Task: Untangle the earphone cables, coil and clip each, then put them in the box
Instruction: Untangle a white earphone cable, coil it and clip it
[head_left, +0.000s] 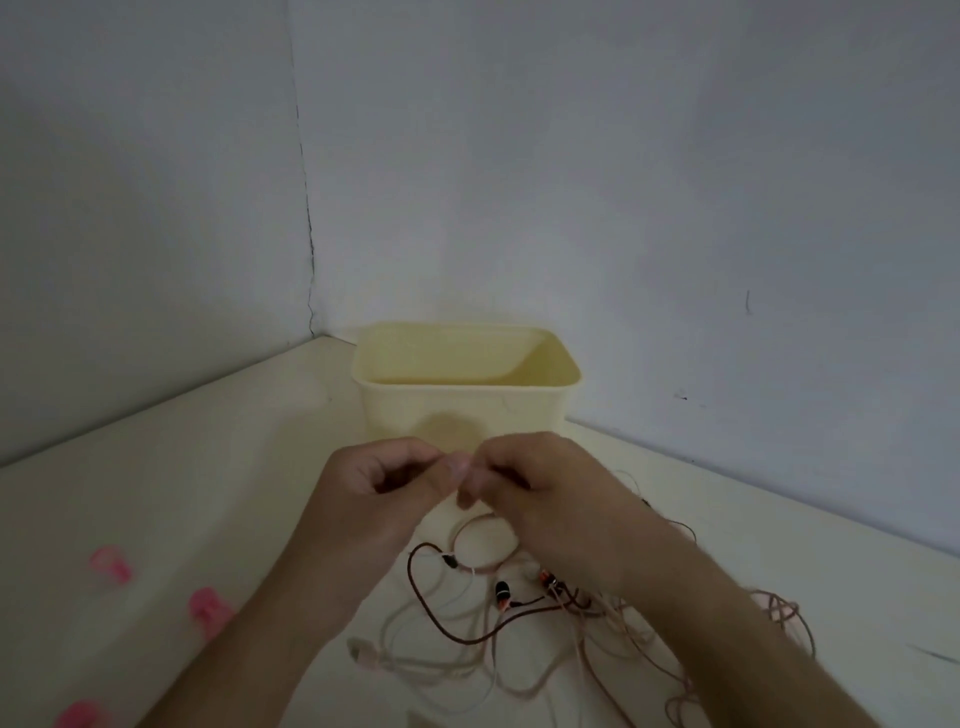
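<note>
Two bare hands meet above the middle of a pale cream tabletop (156, 493), directly in front of a pale yellow open-topped plastic box (462, 395) that stands in the corner where two grey-white walls (675, 182) join. The left hand (379, 483) has its fingers curled inward, thumb and forefinger brought together at the tips; the right hand (535, 483) is likewise curled, its fingertips touching those of the left. Both appear to pinch a thin pale pink earphone cable (483, 566), which drops from the fingertips in a loop toward the table; the exact pinch point is blurred. Below and to the right of the hands lies the tangle: a dark reddish-brown braided earphone cable (431, 608) with black and orange earbuds (502, 594) crosses the pink one, and further loops spread toward the right wall and the near edge of the view. The box rim is unobstructed from above, and bare table separates the box's left side from the left wall. Three pink plastic clips (208, 605) lie apart from one another on the left of the table, well clear of the cables, with bare surface around them.
</note>
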